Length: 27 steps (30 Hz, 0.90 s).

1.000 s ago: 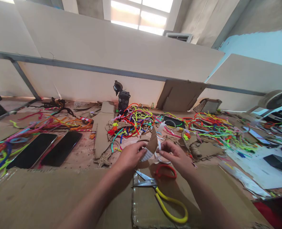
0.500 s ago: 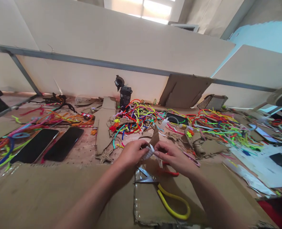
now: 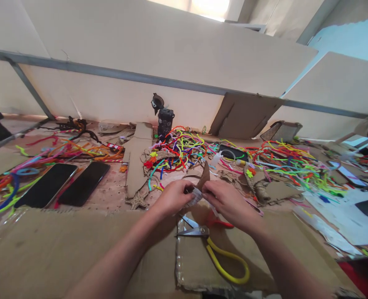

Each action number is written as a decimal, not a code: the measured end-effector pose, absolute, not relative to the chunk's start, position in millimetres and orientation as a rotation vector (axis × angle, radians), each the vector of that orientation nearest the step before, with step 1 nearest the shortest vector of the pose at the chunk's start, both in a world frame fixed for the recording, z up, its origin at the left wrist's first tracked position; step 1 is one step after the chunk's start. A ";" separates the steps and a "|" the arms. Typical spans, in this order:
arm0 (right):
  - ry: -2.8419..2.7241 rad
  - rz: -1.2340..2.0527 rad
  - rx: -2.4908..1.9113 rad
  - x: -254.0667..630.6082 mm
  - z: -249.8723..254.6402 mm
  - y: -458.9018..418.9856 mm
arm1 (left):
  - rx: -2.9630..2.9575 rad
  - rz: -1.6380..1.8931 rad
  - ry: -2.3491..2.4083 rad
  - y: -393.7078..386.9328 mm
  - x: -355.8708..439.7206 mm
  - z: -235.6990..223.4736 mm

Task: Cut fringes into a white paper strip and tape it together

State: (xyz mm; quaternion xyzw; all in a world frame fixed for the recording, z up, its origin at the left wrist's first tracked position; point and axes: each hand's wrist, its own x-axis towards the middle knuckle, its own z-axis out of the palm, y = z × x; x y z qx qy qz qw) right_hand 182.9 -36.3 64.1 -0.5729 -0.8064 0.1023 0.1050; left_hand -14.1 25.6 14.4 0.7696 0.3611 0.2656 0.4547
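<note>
My left hand (image 3: 171, 198) and my right hand (image 3: 225, 201) meet at the middle of the table, both pinched on one small cardboard piece (image 3: 203, 177) with a white lined strip (image 3: 195, 197) on it. The piece's brown tip pokes up between the thumbs. Just below the hands lie scissors (image 3: 216, 251) with a yellow and a red handle loop, resting on a flat cardboard sheet (image 3: 62, 253). The right hand covers most of the red loop.
Two dark phones (image 3: 65, 187) lie at the left. Heaps of coloured pipe cleaners (image 3: 177, 151) spread across the table's back, with cardboard offcuts (image 3: 137, 162), a dark bottle (image 3: 164, 120) and twine. White partition boards (image 3: 140, 62) stand behind. Papers and another phone (image 3: 347, 174) lie at the right.
My right hand has closed in on the left, from holding a white strip apart to pinching the cardboard piece together with it. The view has tilted down slightly.
</note>
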 end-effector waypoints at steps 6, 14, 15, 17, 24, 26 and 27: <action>-2.406 0.142 -1.764 178.6 65.1 -37.8 | 1.957 0.643 0.900 23.4 -13.9 19.2; -2.477 -0.001 -1.878 168.6 73.6 -35.6 | 1.896 0.727 0.927 20.5 -12.8 20.3; -2.485 -0.012 -1.876 168.1 74.5 -35.1 | 1.909 0.729 0.931 20.1 -12.9 20.7; -2.507 -0.040 -1.849 168.1 75.2 -34.3 | 1.927 0.730 0.927 19.3 -13.3 21.8; -2.515 -0.119 -1.806 168.8 74.8 -36.4 | 1.944 0.750 0.925 17.8 -13.4 24.4; -2.507 -0.132 -1.799 168.9 75.8 -37.0 | 1.946 0.745 0.934 17.4 -13.1 25.0; -2.503 -0.137 -1.794 169.1 76.4 -37.0 | 1.945 0.742 0.937 17.2 -13.0 25.5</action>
